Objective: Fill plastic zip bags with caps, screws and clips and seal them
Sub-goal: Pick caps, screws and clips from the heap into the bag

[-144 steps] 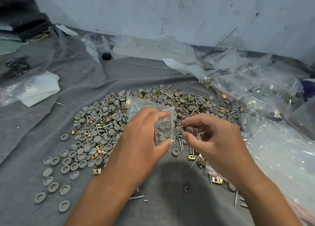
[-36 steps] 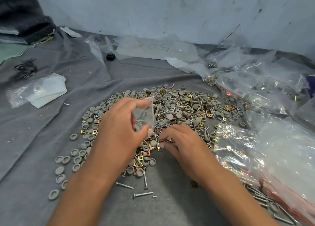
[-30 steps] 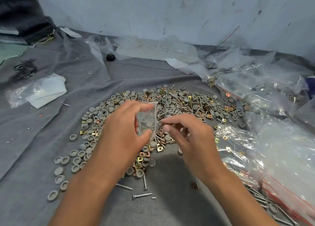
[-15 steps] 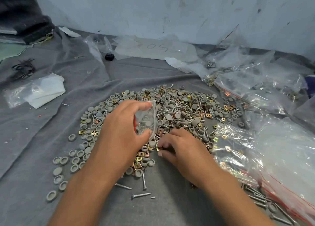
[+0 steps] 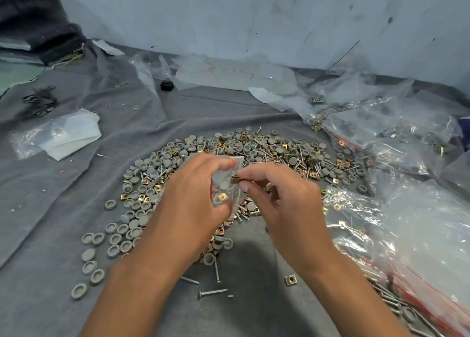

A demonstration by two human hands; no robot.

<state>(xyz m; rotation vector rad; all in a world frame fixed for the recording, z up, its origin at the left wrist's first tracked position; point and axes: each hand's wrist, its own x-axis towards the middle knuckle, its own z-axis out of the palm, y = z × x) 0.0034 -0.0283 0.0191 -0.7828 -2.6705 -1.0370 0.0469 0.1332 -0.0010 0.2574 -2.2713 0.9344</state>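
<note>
Zip bag (image 5: 227, 184), small and clear, held up over the middle of the parts pile, above the grey cloth (image 5: 63, 209). Head view: pinched by the left hand (image 5: 193, 196) between thumb below and fingers curled over the top edge; a grey cap and a brass clip visible through the plastic. Right hand (image 5: 282, 204) just beside it, thumb and forefinger pinching another brass clip (image 5: 235, 179) right at the bag's mouth, other fingers loosely curled. Underneath and behind, spread across the cloth: grey caps (image 5: 142, 191), brass clips and screws mixed in one heap. Nearer the body, a few loose screws (image 5: 212, 293) and one stray clip (image 5: 290, 279). To the right, larger clear bags (image 5: 407, 222) with red seal lines, some holding screws and clips. Far left, folded white sheet in plastic (image 5: 68, 133).
</note>
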